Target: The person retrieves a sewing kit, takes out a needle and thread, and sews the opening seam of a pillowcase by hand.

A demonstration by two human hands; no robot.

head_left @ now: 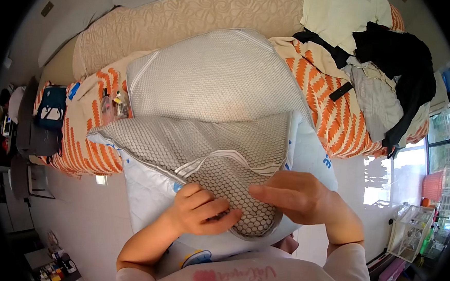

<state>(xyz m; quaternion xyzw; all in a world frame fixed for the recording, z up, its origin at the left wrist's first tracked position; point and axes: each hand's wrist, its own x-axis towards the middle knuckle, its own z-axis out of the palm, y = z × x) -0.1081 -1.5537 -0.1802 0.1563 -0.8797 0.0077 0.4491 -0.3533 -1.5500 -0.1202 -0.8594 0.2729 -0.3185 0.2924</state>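
A grey honeycomb-mesh mat [208, 77] with white corner straps lies over the sofa seat and runs down towards me. Its near part is folded, and a darker mesh flap [249, 206] hangs close to my body. My left hand [200, 211] has its fingers curled on the left edge of this flap, closed on the mat. Over the flap's right side, my right hand [301, 196] points left with fingers stretched out. What lies under its palm is hidden. A pale blue printed quilted cloth [147, 197] shows beneath the mat.
An orange-and-cream cover [93, 143] drapes the sofa. Clothes [383, 88] and a black remote [340, 91] lie on the right. On the left are a clear bag of small items [115, 105] and a dark blue bag [50, 109]. A white wire rack [411, 231] stands at right.
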